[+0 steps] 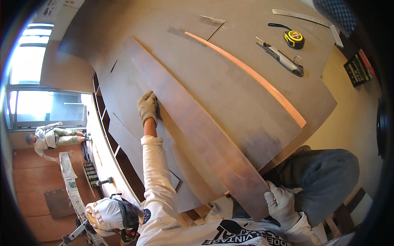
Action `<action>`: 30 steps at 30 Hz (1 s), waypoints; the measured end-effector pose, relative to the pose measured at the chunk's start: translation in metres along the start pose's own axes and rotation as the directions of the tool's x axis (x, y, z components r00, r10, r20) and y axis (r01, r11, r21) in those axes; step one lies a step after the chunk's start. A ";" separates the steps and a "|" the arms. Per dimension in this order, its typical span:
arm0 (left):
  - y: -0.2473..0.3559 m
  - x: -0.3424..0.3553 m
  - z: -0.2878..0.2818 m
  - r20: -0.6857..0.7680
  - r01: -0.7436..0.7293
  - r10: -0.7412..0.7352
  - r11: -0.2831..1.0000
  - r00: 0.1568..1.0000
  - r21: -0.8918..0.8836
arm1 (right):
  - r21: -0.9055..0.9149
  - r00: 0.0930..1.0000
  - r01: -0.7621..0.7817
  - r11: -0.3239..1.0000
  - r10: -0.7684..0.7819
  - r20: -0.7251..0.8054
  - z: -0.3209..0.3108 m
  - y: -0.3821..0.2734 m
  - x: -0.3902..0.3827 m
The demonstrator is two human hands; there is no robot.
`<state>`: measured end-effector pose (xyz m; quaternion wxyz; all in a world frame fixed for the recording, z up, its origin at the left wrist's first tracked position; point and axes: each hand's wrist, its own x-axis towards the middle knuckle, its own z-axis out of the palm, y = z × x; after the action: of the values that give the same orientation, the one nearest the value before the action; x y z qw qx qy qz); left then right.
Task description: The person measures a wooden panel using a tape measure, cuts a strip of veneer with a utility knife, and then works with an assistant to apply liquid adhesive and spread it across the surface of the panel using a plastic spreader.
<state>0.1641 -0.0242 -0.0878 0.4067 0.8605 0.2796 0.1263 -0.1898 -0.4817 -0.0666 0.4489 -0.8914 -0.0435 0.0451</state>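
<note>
My gloved left hand (147,107) pinches the far part of the left edge of a long brown board (197,127) lying over large grey-brown sheets (115,94). My gloved right hand (281,205) grips the board's near end. An orange-edged narrower panel (250,115) lies to the board's right. Farther right on the sheet are a utility knife (279,57), a yellow-and-black tape measure (294,39) and a metal square (299,16).
A black box (356,67) sits beyond the sheets' right edge. My bent leg (324,176) is below it. At the left, a co-worker (57,137) stands by the windows (28,69); another person (106,215) is nearer, beside a long rail (69,180).
</note>
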 end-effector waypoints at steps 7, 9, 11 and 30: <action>-0.005 0.001 0.001 0.017 -0.013 0.014 0.998 1.000 -0.065 | 0.020 1.000 0.002 1.000 -0.002 -0.004 0.000 0.001 0.000; -0.003 0.000 0.001 0.013 -0.002 0.003 0.998 1.000 -0.057 | 0.015 1.000 0.017 1.000 -0.017 -0.011 0.002 0.002 0.000; 0.000 -0.002 0.001 0.005 -0.007 0.007 0.999 1.000 -0.037 | 0.006 1.000 0.028 1.000 -0.028 -0.008 0.003 0.003 -0.001; -0.026 0.026 -0.003 0.057 -0.035 0.036 0.999 0.998 -0.008 | 0.037 0.997 0.042 0.998 -0.039 -0.073 0.001 0.002 -0.001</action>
<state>0.1741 0.0065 -0.1059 0.4152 0.8672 0.2520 0.1099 -0.1906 -0.4818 -0.0687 0.4679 -0.8826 -0.0446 0.0046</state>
